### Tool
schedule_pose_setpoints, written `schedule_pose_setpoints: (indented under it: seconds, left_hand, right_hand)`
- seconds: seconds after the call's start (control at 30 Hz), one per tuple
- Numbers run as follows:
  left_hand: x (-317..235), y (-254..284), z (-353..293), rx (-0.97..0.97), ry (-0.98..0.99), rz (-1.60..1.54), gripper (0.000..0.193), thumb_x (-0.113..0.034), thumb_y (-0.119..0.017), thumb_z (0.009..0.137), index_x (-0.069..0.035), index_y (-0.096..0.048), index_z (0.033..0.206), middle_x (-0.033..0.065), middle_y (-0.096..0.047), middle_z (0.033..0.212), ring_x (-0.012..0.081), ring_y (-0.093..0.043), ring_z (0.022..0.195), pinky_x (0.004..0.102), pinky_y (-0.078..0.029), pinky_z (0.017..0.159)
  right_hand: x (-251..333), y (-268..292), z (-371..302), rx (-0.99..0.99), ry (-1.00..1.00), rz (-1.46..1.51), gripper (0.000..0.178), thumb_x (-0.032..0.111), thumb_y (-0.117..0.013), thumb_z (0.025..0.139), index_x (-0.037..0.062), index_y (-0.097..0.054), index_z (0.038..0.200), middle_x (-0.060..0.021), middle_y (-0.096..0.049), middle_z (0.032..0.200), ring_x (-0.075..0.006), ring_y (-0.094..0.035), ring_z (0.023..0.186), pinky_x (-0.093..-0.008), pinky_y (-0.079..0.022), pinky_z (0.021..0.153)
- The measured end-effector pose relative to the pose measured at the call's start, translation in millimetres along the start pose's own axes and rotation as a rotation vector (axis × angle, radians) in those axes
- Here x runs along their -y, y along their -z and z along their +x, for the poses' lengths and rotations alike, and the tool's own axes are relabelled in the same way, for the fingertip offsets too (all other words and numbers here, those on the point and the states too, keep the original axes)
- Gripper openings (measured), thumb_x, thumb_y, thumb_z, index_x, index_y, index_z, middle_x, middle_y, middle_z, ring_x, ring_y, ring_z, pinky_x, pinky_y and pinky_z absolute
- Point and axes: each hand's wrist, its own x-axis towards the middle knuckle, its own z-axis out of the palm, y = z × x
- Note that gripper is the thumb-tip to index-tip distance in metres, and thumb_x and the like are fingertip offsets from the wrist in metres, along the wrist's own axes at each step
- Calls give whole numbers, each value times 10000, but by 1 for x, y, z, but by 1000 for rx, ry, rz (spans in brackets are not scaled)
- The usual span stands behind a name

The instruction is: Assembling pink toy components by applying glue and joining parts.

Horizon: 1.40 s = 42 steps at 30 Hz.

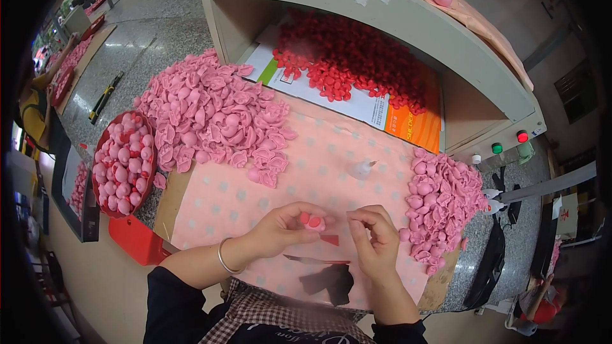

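Through the head view I have the left hand [284,224] over the cloth [255,200], its grip pinching a small pink piece [313,222] that bears two red spots. The piece sits clear of the cloth, between the two hands, just beside the left thumb and fingertips. The right hand [377,237] hangs near it, fingers curled and thumb close to the index finger; I cannot tell whether that grip is pressed together or pinching something tiny.

To work this well, I would pinch the piece lightly by its edges, since it looks soft and could dent, and turn its red side towards the right fingertips. Bracing both wrists should steady small movements. The translucent bottle [362,169] lies ahead of the hands, so I would mind its thin tip when reaching forward. I would also lift over the thin tool [317,260] and black patch [331,283] nearer the body. Pink heaps flank the cloth, left [213,118] and right [443,207].
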Motion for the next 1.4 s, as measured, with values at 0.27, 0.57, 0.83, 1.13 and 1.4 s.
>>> schedule_pose_setpoints:
  seconds: [0.27,0.57,0.83,1.13,1.4]
  left_hand:
    - [5,11,-3,-6,-1,-21,347,23,-587,772,-47,-475,1093,90,-515,1115,159,-520,992,285,-437,843]
    - [15,9,-10,-22,-37,57,360,34,-572,781,-41,-461,1115,71,-523,1069,142,-523,955,274,-437,828]
    - [17,3,-10,-27,1,60,275,-23,-518,834,-33,-463,1103,91,-533,1069,143,-529,944,287,-442,820]
    - [31,15,-6,-80,-4,206,269,6,-529,818,-14,-478,1081,75,-545,1028,130,-540,926,255,-439,816]
    - [36,31,-1,-73,54,560,306,23,-535,791,-1,-494,1093,42,-559,981,78,-527,861,223,-442,761]
  right_hand:
    - [10,25,-6,258,-24,-323,145,14,-578,764,25,-583,908,-70,-534,812,-143,-537,688,-250,-443,615]
    - [-20,-9,-36,394,101,-618,218,100,-650,690,32,-563,877,-106,-506,862,-274,-531,790,-336,-451,631]
    - [-20,-8,-38,336,59,-525,165,75,-647,689,22,-548,811,-104,-514,834,-280,-537,763,-341,-449,620]
    - [-30,-1,-31,297,-119,-319,122,8,-611,729,4,-555,838,-86,-525,818,-186,-525,656,-264,-426,573]
    - [-35,9,-20,231,-72,-231,138,-29,-605,718,7,-563,844,-74,-529,825,-158,-515,703,-250,-415,582]
